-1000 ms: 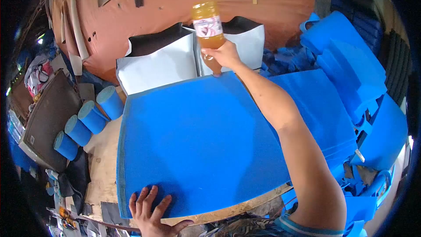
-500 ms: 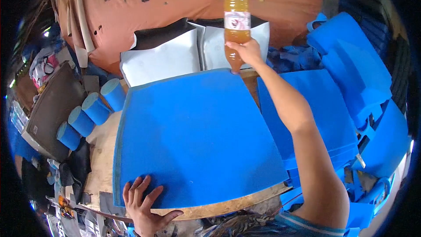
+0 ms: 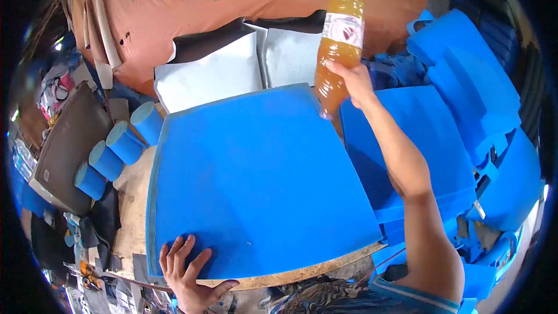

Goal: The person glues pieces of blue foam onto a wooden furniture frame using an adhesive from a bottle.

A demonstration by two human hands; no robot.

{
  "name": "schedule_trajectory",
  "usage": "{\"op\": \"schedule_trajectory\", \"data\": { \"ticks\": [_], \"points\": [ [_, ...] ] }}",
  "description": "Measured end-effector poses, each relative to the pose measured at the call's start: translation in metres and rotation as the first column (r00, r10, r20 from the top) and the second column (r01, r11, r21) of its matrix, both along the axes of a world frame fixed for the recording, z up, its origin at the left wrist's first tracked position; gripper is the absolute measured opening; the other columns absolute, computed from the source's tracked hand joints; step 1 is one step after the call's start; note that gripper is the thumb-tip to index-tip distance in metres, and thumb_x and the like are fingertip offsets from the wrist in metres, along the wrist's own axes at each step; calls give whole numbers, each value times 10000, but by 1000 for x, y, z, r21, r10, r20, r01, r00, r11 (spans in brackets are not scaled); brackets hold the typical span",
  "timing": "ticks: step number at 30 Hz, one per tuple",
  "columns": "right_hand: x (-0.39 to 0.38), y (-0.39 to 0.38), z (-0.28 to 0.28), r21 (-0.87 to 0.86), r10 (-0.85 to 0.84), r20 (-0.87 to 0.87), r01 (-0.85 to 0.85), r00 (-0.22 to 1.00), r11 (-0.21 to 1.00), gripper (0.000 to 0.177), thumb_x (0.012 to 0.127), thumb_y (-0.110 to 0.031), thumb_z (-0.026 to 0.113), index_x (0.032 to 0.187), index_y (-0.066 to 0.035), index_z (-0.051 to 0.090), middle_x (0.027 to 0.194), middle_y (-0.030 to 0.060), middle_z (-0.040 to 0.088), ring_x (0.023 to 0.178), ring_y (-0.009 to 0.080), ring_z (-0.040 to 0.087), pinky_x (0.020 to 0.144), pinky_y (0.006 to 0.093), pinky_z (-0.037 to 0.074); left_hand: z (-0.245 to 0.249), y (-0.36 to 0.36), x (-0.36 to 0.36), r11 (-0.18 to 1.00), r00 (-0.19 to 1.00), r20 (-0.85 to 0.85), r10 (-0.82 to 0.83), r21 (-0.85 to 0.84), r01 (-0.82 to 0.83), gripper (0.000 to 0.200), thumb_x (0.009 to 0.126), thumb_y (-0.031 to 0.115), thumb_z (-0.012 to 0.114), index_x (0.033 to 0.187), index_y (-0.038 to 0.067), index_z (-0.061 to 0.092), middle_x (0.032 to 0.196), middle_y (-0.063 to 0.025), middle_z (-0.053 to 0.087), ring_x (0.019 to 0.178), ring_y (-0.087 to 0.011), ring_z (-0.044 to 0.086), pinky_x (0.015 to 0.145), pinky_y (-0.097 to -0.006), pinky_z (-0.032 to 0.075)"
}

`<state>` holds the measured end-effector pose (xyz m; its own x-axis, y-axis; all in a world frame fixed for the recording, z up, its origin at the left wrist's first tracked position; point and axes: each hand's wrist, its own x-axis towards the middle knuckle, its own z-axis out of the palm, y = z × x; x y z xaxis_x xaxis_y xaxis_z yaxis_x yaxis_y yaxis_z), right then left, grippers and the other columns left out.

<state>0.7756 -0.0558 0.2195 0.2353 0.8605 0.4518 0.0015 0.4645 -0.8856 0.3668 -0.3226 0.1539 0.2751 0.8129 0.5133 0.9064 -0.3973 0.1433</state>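
My right hand [image 3: 353, 83] is wrapped round a clear plastic bottle [image 3: 343, 40] of amber liquid. The bottle is held upside down, its neck pointing down at the far right edge of a large blue foam sheet [image 3: 256, 174]. A pale printed label circles its middle. My left hand [image 3: 187, 270] lies with spread fingers on the near left corner of that sheet, thumb out over the table's front edge. A thin layered edge shows along the sheet's left side.
Rolled blue pieces [image 3: 125, 143] stand in a row on the wooden table [image 3: 132, 197] at left, beside a grey-brown panel [image 3: 72, 145]. White sheets [image 3: 209, 78] lean at the back. More blue sheets [image 3: 412, 139] are stacked at right, with blue offcuts [image 3: 471, 75] beyond.
The bottle has moved right and a little nearer, away from the sheet's far edge, and tilts more. My left hand stays on the near left corner.
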Motion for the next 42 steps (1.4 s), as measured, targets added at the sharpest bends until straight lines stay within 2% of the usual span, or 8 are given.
{"op": "schedule_trajectory", "data": {
  "ticks": [10,16,23,29,32,35,38,42],
  "points": [
    [-2,58,-7,177,-370,246,334,896,926,334,778,-287,748,996,-40,690,914,67,701,841,152,655,737,307,510,-3,0,8,999,999,39,12,43,-13,759,560,734,682,961,91,655,1201,-152,578,1151,-400,508,1033,-568,284],
    [-4,-66,-7,108,133,-123,-120,983,987,305,798,-253,728,1009,-38,682,950,67,702,862,150,649,772,297,495,-4,1,6,997,1000,12,-24,73,23,787,579,726,674,1047,95,621,1225,-156,565,1146,-400,509,1033,-569,285],
    [-12,-24,3,215,-370,371,309,852,926,301,795,-257,725,1002,-43,684,904,61,707,852,154,656,753,301,503,-4,-1,4,998,1000,-14,-4,67,5,726,559,681,737,1044,150,636,1242,-117,558,1193,-355,493,1034,-568,295],
    [-18,-155,4,164,200,-49,-190,979,968,310,766,-184,748,1026,-32,674,964,67,696,888,134,644,782,304,501,-8,-1,3,996,1000,-6,3,90,-2,744,538,695,730,1031,145,641,1250,-104,558,1196,-348,495,1038,-571,295],
    [-16,-128,1,221,-103,316,32,943,975,339,767,-237,749,1028,-36,670,964,88,698,873,158,652,763,309,503,-9,-1,2,995,1000,-7,-6,98,6,739,543,686,729,1031,138,642,1255,-109,556,1197,-352,492,1041,-565,297],
    [-20,-88,3,205,-326,405,263,854,943,395,768,-358,734,1016,-57,672,938,120,696,821,220,663,741,309,504,-7,-2,4,994,1000,-13,-21,103,22,727,561,664,735,1037,123,641,1258,-125,554,1193,-361,490,1041,-555,298],
    [-13,-108,-1,145,-293,380,256,877,956,359,776,-316,733,1010,-50,674,915,102,703,815,188,665,732,303,507,-7,-2,4,994,1000,-17,-13,107,15,723,568,634,748,1052,107,640,1257,-131,556,1188,-367,489,1043,-550,293],
    [-11,-202,-10,139,176,-66,-165,982,976,357,772,-101,724,1098,4,625,1035,100,670,911,173,642,820,324,513,-7,-3,3,995,1000,-11,-29,99,30,731,581,633,736,1064,93,637,1267,-133,552,1195,-365,486,1050,-545,288]
  ]
}}
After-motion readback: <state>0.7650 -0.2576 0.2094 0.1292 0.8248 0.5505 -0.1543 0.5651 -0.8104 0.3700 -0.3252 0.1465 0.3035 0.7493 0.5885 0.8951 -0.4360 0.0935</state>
